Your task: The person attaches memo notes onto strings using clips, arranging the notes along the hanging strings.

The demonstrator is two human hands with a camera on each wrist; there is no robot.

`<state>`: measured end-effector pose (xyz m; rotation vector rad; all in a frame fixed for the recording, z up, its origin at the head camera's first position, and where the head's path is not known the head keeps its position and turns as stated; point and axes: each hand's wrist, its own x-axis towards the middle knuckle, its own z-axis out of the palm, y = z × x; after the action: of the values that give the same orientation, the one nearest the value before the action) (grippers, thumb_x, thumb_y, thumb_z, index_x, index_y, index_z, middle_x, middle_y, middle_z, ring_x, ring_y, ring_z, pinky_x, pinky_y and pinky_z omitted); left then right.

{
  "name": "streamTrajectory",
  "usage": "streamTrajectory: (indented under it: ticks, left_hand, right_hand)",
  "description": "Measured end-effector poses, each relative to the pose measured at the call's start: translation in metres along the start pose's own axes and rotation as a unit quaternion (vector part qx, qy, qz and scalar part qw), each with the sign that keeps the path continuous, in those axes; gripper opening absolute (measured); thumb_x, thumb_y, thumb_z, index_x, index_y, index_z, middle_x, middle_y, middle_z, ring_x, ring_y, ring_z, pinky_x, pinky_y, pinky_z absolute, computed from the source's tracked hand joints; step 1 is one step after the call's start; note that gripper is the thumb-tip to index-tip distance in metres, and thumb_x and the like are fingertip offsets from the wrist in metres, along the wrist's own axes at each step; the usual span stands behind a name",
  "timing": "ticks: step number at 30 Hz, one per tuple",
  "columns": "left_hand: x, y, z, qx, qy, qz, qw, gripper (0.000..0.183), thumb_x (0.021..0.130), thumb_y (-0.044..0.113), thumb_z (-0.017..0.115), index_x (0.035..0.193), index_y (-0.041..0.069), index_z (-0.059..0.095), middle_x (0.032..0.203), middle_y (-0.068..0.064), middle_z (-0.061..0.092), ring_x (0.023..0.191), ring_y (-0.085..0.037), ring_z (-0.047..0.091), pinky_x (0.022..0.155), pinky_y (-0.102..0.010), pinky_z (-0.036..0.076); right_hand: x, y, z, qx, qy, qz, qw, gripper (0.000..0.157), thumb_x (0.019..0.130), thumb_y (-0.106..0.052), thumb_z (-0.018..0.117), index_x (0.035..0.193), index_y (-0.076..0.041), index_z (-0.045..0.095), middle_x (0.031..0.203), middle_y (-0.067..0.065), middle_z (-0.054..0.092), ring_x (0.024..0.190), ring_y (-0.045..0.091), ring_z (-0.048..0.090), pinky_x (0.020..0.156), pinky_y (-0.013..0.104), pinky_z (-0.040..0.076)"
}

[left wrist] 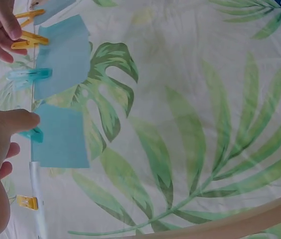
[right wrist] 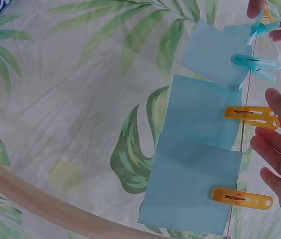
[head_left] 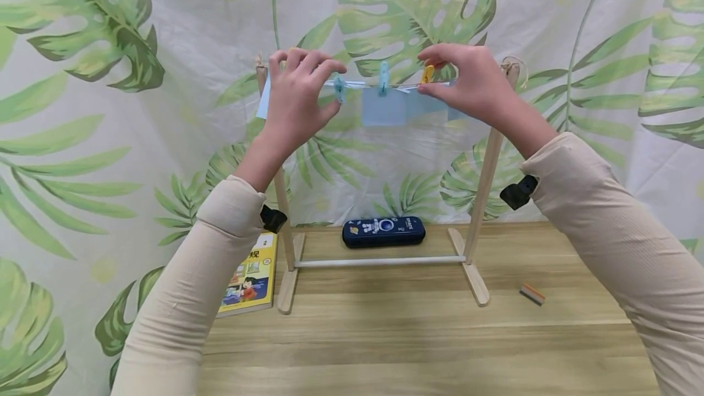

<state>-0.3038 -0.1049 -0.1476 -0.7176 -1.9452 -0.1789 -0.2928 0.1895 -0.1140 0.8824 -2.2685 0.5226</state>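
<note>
Blue paper squares hang from a string between two wooden posts. At the string's left part my left hand has thumb and forefinger around a teal clothespin, above a blue square. My right hand holds a yellow clothespin lightly between thumb and fingers; its jaws are on a blue square. Between the hands another teal clothespin grips the string and paper. A second yellow clothespin holds the square at the right end.
The wooden stand has a white lower bar. Behind it lies a dark blue pencil case. A yellow book is at the left, a small striped block at the right. A leaf-print cloth hangs behind.
</note>
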Motion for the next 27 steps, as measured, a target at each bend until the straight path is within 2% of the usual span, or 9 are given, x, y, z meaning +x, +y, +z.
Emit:
streamTrajectory:
  ticks: [3, 7, 11, 17, 22, 27]
  left_hand:
    - [0.004, 0.001, -0.001, -0.020, 0.012, -0.014, 0.9996, 0.033, 0.089, 0.020, 0.078, 0.120, 0.011, 0.070, 0.115, -0.010, 0.070, 0.117, -0.034, 0.051, 0.110, -0.055, 0.024]
    - [0.011, 0.002, -0.002, -0.034, 0.008, -0.034, 0.9988, 0.034, 0.093, 0.025, 0.076, 0.124, 0.012, 0.070, 0.110, -0.009, 0.073, 0.114, -0.032, 0.053, 0.110, -0.053, 0.024]
    - [0.019, 0.001, -0.004, -0.036, -0.010, -0.064, 0.9972, 0.033, 0.096, 0.025, 0.071, 0.127, 0.013, 0.070, 0.109, -0.008, 0.074, 0.112, -0.032, 0.053, 0.110, -0.051, 0.025]
    - [0.026, -0.001, -0.007, -0.042, -0.051, -0.109, 0.9918, 0.023, 0.098, 0.027, 0.068, 0.114, 0.012, 0.078, 0.110, -0.007, 0.076, 0.113, -0.030, 0.052, 0.111, -0.051, 0.024]
    - [0.026, -0.003, -0.008, -0.046, -0.068, -0.121, 0.9892, 0.021, 0.098, 0.027, 0.068, 0.105, 0.010, 0.079, 0.114, -0.009, 0.075, 0.115, -0.031, 0.050, 0.112, -0.051, 0.022]
    - [0.025, -0.005, -0.010, -0.045, -0.072, -0.126, 0.9884, 0.022, 0.099, 0.027, 0.066, 0.103, 0.011, 0.080, 0.116, -0.007, 0.075, 0.115, -0.030, 0.050, 0.113, -0.050, 0.022]
  right_hand:
    - [0.000, 0.000, 0.000, -0.002, 0.006, -0.004, 1.000, 0.042, 0.093, -0.014, 0.076, 0.132, -0.002, 0.065, 0.128, 0.018, 0.069, 0.118, 0.033, 0.063, 0.100, 0.049, 0.049]
    - [0.001, 0.001, 0.001, -0.008, 0.018, -0.009, 1.000, 0.039, 0.094, -0.013, 0.075, 0.130, -0.001, 0.067, 0.127, 0.018, 0.069, 0.115, 0.033, 0.062, 0.100, 0.049, 0.048]
    - [0.004, -0.001, 0.002, -0.020, 0.023, -0.004, 1.000, 0.036, 0.095, -0.013, 0.073, 0.129, -0.001, 0.068, 0.126, 0.018, 0.069, 0.114, 0.034, 0.063, 0.100, 0.048, 0.049]
    - [0.007, -0.006, 0.002, -0.037, 0.007, 0.020, 0.999, 0.034, 0.099, -0.018, 0.069, 0.129, -0.003, 0.068, 0.128, 0.017, 0.070, 0.114, 0.032, 0.063, 0.098, 0.048, 0.049]
    - [0.007, -0.006, 0.001, -0.046, 0.000, 0.024, 0.999, 0.033, 0.099, -0.019, 0.068, 0.128, -0.004, 0.069, 0.127, 0.016, 0.070, 0.113, 0.033, 0.063, 0.095, 0.048, 0.049]
    - [0.006, -0.004, 0.000, -0.046, 0.003, 0.024, 0.999, 0.034, 0.098, -0.017, 0.070, 0.130, -0.004, 0.068, 0.128, 0.017, 0.070, 0.114, 0.034, 0.063, 0.096, 0.049, 0.050]
